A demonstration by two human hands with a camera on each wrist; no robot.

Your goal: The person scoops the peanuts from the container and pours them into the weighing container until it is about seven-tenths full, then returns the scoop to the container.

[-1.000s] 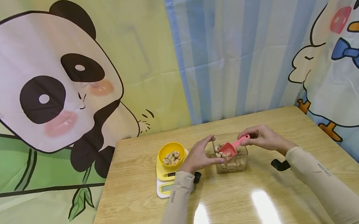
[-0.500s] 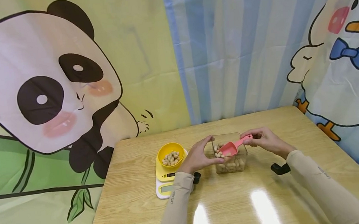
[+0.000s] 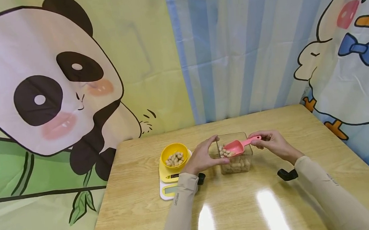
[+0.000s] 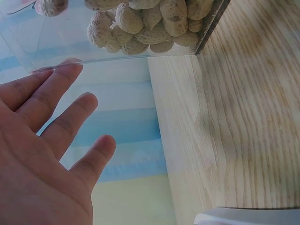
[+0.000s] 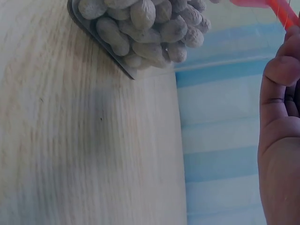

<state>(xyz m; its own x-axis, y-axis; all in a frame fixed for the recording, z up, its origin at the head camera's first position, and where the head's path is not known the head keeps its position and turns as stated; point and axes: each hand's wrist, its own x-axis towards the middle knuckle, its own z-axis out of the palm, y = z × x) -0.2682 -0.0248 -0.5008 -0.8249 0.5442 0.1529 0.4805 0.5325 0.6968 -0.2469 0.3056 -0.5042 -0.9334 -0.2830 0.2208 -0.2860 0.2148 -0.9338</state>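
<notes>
A clear plastic container [image 3: 236, 166] partly filled with unshelled peanuts [image 4: 152, 26] stands on the table. My left hand [image 3: 202, 159] holds its left side near the rim, thumb in front and fingertips at the back corner; in the left wrist view two other fingers stick out free. With my right hand [image 3: 276, 146] I pinch the end of the handle of a pink scoop [image 3: 235, 147]. The scoop's bowl lies within the container's mouth, tilted down to the left, with peanuts at its lip. In the right wrist view only the handle's end and part of the scoop show.
Left of the container, a yellow bowl [image 3: 183, 149] with peanuts sits on a yellow and white kitchen scale [image 3: 168, 177]. Black wrist-camera parts [image 3: 287, 174] show beside both wrists. Printed curtains [image 3: 218, 54] hang behind the wooden table [image 3: 140, 212].
The scoop has shifted slightly up and right in the container, its handle now lower and flatter. My left hand keeps its hold on the container. The head view has tilted a little.
</notes>
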